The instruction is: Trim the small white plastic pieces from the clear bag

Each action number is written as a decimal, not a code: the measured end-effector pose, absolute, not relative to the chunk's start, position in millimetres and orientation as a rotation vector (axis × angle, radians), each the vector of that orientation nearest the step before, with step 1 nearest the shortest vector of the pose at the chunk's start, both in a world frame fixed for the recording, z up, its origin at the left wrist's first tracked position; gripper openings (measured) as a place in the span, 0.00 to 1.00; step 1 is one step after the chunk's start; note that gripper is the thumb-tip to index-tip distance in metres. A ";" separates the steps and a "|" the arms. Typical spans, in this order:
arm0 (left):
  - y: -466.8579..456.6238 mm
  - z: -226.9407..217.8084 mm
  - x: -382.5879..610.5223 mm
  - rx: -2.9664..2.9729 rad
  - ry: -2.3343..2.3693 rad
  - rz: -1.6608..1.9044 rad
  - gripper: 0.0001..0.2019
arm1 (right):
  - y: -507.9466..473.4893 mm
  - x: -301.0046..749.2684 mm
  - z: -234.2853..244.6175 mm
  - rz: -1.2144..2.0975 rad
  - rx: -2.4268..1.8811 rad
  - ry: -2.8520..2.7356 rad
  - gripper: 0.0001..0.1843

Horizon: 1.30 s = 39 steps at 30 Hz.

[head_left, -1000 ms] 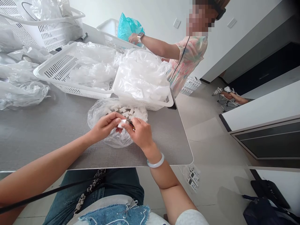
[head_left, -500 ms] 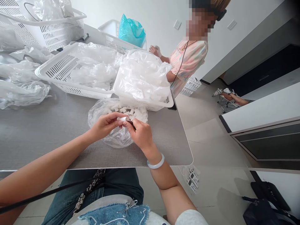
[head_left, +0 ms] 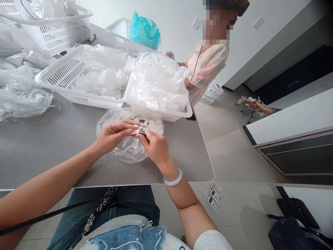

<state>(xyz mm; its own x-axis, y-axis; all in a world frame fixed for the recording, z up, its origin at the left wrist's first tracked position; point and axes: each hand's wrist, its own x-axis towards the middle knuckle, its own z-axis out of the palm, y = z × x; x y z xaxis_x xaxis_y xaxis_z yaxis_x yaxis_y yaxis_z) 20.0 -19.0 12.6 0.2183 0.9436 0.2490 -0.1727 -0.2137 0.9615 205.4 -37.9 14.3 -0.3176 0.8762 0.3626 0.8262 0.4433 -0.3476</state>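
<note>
**"What's on your far left?"**

"Loose clear plastic film (head_left: 19,104) lies on the gray table (head_left: 52,156), beside a white slatted basket (head_left: 52,74) heaped with more film."

**"And your left hand (head_left: 114,133)?"**

"Closed. Your thumb and fingers pinch a small white piece (head_left: 135,131) over a clear plastic bag (head_left: 127,152)."

**"Your right hand (head_left: 155,147)?"**

"Closed too, fingers bunched at the piece's other end, though exactly what they pinch is hidden. A pale bangle (head_left: 172,180) circles that wrist."

**"What's in the bag?"**

"A pile of small white pieces (head_left: 153,125) with dark parts, just beyond your hands."

**"Further right?"**

"A second white basket (head_left: 166,114) full of film sits against the bag. Past it stands a co-worker (head_left: 208,62) in a floral top, one hand (head_left: 169,54) raised just beside that basket."
</note>
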 end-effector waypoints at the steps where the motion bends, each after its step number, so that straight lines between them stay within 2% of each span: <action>1: -18.9 13.4 19.4 1.370 0.812 1.267 0.13 | -37.9 205.3 14.5 0.133 -1.434 -2.194 0.35; 6: -19.7 14.5 16.2 1.439 0.905 1.176 0.21 | -38.3 206.4 14.9 0.156 -1.449 -2.189 0.32; 16: -21.3 1.9 18.9 1.630 0.966 1.399 0.19 | -37.1 204.3 12.1 0.157 -1.460 -2.148 0.34; 34: -19.7 -5.1 19.7 2.073 0.889 1.572 0.03 | -41.9 200.9 17.8 0.384 -1.450 -2.050 0.31; 39: -19.9 -2.0 18.7 2.197 1.023 1.560 0.05 | -40.1 202.6 17.6 0.493 -1.471 -2.069 0.30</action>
